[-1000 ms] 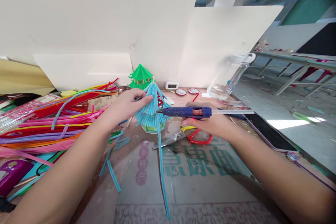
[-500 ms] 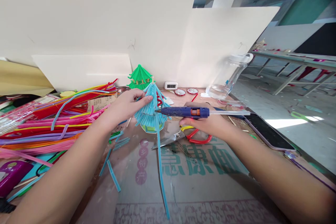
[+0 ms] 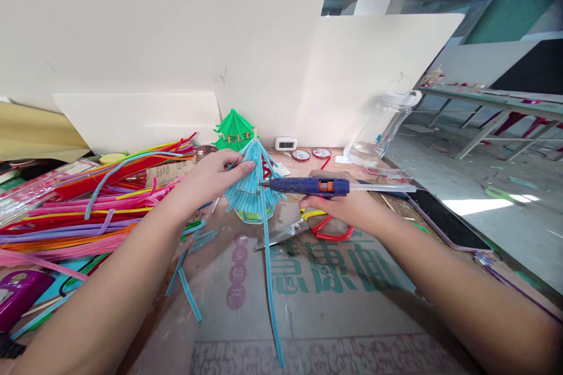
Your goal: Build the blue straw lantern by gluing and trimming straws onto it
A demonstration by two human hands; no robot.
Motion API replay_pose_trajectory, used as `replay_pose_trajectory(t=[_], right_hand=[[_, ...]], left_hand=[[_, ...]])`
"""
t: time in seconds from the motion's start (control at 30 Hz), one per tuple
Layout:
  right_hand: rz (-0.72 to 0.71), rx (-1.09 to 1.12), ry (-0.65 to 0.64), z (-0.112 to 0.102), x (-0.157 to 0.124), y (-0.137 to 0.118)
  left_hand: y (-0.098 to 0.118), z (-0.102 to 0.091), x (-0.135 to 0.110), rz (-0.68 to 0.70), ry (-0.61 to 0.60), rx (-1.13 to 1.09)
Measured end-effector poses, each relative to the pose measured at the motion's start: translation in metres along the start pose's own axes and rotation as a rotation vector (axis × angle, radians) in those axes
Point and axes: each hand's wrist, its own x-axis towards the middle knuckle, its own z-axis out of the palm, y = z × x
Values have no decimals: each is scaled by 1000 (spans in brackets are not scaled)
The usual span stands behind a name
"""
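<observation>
In my right hand (image 3: 338,196) is a blue hot glue gun (image 3: 303,186), a clear glue stick poking out of its back. Its nozzle points left and meets the lower edge of a light-blue pipe-cleaner pagoda roof (image 3: 254,171). My left hand (image 3: 231,173) grips the upper tier of that tiered model, thumb on its front. From near the nozzle a long blue pipe cleaner (image 3: 269,281) hangs down toward me over the table. Below my right hand lie scissors (image 3: 303,227) with red and yellow handles.
Many coloured pipe cleaners (image 3: 109,205) are piled at the left, with cut blue pieces (image 3: 190,296) nearby. Behind the model stands a green roof (image 3: 234,129). A small clock (image 3: 285,143), a water bottle (image 3: 376,132) and a phone (image 3: 448,220) line the back and right. A printed plastic sheet (image 3: 237,328) covers the tabletop.
Both hands, the glue gun and the model hold almost the same position. The whole view has shifted very slightly.
</observation>
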Motion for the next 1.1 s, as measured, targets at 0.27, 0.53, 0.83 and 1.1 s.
replay_pose_trajectory(t=[0.27,0.53,0.83,1.1], right_hand=[[43,104,14,2,-1,1],[61,178,6,5,-2,8],[57,167,15,3,-1,1],[72,151,39,2,0,-3]], left_hand=[[0,0,-1,6,-20,-31],[0,0,-1,3,-19,-26],[0,1,-1,19,-8,-9],[0,2,0,22,-9,-4]])
